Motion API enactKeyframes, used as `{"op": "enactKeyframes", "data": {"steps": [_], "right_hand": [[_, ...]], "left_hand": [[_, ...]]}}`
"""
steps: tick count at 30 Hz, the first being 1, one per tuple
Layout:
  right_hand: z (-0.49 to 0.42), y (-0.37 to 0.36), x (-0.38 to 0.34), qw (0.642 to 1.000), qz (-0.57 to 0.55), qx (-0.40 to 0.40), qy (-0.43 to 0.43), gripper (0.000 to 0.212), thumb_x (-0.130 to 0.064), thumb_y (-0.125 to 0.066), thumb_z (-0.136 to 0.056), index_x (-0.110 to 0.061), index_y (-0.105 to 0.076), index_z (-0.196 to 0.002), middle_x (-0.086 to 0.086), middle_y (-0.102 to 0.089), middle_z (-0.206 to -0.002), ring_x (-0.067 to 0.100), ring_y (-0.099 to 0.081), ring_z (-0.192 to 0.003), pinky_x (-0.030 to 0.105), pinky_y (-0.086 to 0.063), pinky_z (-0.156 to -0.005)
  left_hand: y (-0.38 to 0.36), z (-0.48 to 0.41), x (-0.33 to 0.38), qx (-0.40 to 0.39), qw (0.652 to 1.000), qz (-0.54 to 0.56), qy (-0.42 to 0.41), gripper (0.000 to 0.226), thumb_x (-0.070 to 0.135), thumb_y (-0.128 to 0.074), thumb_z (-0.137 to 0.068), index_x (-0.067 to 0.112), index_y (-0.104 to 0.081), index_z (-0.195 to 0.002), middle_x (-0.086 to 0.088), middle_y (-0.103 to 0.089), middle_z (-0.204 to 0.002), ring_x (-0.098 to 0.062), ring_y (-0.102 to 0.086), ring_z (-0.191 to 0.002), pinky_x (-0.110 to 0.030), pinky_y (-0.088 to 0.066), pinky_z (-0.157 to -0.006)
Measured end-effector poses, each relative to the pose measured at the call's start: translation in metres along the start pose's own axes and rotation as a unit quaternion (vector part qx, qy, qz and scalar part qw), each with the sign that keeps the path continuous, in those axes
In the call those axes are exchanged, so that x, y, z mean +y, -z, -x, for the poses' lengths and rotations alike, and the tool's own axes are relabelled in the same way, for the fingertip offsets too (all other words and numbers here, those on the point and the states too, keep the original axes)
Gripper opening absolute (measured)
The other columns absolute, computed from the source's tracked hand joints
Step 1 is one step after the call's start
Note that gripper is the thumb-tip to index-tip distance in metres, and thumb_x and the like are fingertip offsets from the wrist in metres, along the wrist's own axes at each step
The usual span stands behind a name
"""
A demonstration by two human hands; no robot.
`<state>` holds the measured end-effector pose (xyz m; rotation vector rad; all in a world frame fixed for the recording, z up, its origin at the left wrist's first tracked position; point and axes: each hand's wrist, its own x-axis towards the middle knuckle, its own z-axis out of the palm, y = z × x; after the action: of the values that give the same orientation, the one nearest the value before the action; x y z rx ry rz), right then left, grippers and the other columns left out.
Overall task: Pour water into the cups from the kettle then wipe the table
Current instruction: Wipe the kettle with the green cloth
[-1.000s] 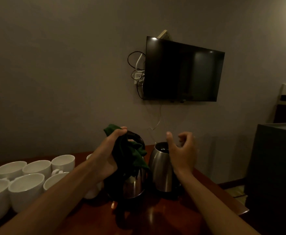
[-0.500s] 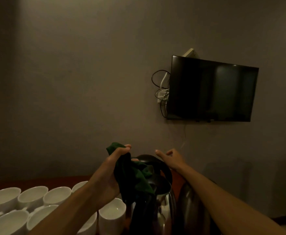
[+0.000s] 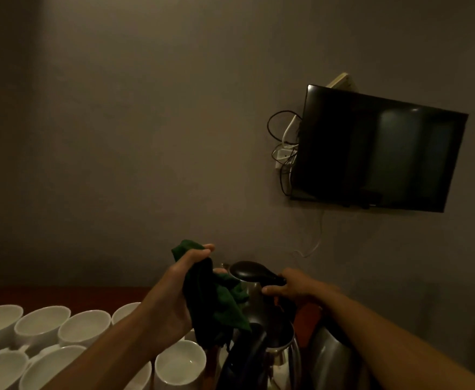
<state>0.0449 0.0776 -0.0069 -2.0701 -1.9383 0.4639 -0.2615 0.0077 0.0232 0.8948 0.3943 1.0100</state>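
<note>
While left hand grips cloth, right hand (curled) on kettle.

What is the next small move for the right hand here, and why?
Probably carry the kettle left over the nearest cup: the right hand grips it, and the left hand holds only the green cloth.

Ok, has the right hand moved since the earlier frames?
Yes. Judged against the front kettle, the right hand has come down and left: earlier it hovered open, touching nothing; now its fingers curl round the right end of the black lid.
</note>
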Motion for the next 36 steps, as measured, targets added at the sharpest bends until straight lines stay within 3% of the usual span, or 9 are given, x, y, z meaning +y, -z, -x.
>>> {"op": "enactKeyframes", "data": {"steps": [4, 7, 11, 14, 17, 24, 27, 31, 36], "right_hand": [[-0.003, 0.005, 0.015, 0.999, 0.003, 0.011, 0.044, 0.025, -0.043, -0.067, -0.092, -0.019, -0.068, -0.099, 0.002, -0.068, -0.086, 0.013, -0.063, -0.074, 0.022, -0.047, -0.065], [-0.006, 0.01, 0.031, 0.998, -0.003, 0.021, 0.06, 0.035, -0.043, -0.07, -0.09, -0.013, -0.07, -0.106, 0.004, -0.07, -0.089, 0.015, -0.065, -0.08, 0.024, -0.049, -0.069], [-0.014, 0.014, 0.047, 0.996, -0.029, 0.035, 0.072, 0.034, -0.041, -0.074, -0.086, -0.014, -0.072, -0.106, 0.007, -0.073, -0.094, 0.018, -0.068, -0.085, 0.033, -0.054, -0.076], [-0.019, 0.017, 0.056, 0.995, -0.042, 0.024, 0.083, 0.017, -0.035, -0.074, -0.088, -0.022, -0.068, -0.097, -0.005, -0.066, -0.082, 0.005, -0.062, -0.072, 0.021, -0.049, -0.067], [-0.025, 0.024, 0.063, 0.995, -0.017, 0.009, 0.1, 0.013, -0.037, -0.073, -0.089, -0.03, -0.062, -0.093, -0.008, -0.064, -0.085, 0.004, -0.06, -0.077, 0.016, -0.046, -0.068], [-0.041, 0.04, 0.083, 0.994, -0.006, -0.006, 0.112, 0.022, -0.034, -0.073, -0.089, -0.02, -0.067, -0.106, -0.004, -0.066, -0.097, 0.01, -0.062, -0.092, 0.019, -0.047, -0.077], [-0.05, 0.047, 0.096, 0.994, 0.001, -0.001, 0.107, 0.024, -0.033, -0.073, -0.09, -0.017, -0.069, -0.108, -0.004, -0.067, -0.096, 0.012, -0.063, -0.093, 0.018, -0.047, -0.076], [-0.062, 0.058, 0.111, 0.995, 0.003, -0.012, 0.1, 0.012, -0.032, -0.071, -0.091, -0.034, -0.066, -0.102, -0.007, -0.067, -0.101, 0.013, -0.063, -0.098, 0.022, -0.047, -0.081], [-0.063, 0.066, 0.117, 0.996, -0.015, -0.029, 0.082, 0.015, -0.023, -0.068, -0.094, -0.029, -0.064, -0.108, -0.01, -0.064, -0.098, 0.002, -0.06, -0.087, 0.012, -0.047, -0.068]], "left_hand": [[0.0, -0.008, 0.003, 0.04, 0.999, -0.007, -0.015, 0.049, 0.027, -0.065, -0.069, 0.014, -0.065, -0.116, -0.02, -0.073, -0.075, -0.03, -0.074, -0.063, -0.037, -0.059, -0.051], [0.0, -0.014, 0.004, 0.059, 0.998, 0.001, -0.024, 0.051, 0.024, -0.061, -0.069, 0.01, -0.063, -0.117, -0.021, -0.072, -0.07, -0.031, -0.074, -0.06, -0.035, -0.057, -0.044], [0.0, -0.02, 0.001, 0.063, 0.998, 0.012, -0.022, 0.049, 0.024, -0.061, -0.068, 0.011, -0.064, -0.116, -0.022, -0.072, -0.074, -0.032, -0.075, -0.062, -0.037, -0.057, -0.045], [-0.002, -0.025, -0.002, 0.071, 0.997, 0.01, -0.023, 0.051, 0.024, -0.061, -0.068, 0.011, -0.064, -0.118, -0.021, -0.073, -0.073, -0.032, -0.074, -0.062, -0.038, -0.058, -0.046], [-0.004, -0.027, -0.004, 0.07, 0.997, 0.006, -0.029, 0.05, 0.024, -0.062, -0.07, 0.012, -0.065, -0.118, -0.022, -0.073, -0.078, -0.031, -0.075, -0.065, -0.038, -0.059, -0.048], [-0.008, -0.029, 0.0, 0.078, 0.996, -0.018, -0.048, 0.049, 0.026, -0.062, -0.069, 0.014, -0.067, -0.116, -0.02, -0.074, -0.078, -0.029, -0.075, -0.065, -0.035, -0.059, -0.048], [-0.011, -0.023, 0.001, 0.069, 0.995, -0.049, -0.056, 0.041, 0.031, -0.064, -0.065, 0.013, -0.068, -0.102, -0.015, -0.074, -0.082, -0.023, -0.075, -0.067, -0.033, -0.06, -0.054], [-0.017, -0.018, 0.004, 0.07, 0.993, -0.063, -0.066, 0.039, 0.032, -0.063, -0.064, 0.013, -0.066, -0.098, -0.013, -0.071, -0.087, -0.023, -0.071, -0.074, -0.038, -0.057, -0.067], [-0.02, -0.018, 0.003, 0.084, 0.992, -0.066, -0.06, 0.041, 0.027, -0.072, -0.062, 0.014, -0.067, -0.101, -0.013, -0.068, -0.095, -0.025, -0.067, -0.084, -0.041, -0.052, -0.076]]}}
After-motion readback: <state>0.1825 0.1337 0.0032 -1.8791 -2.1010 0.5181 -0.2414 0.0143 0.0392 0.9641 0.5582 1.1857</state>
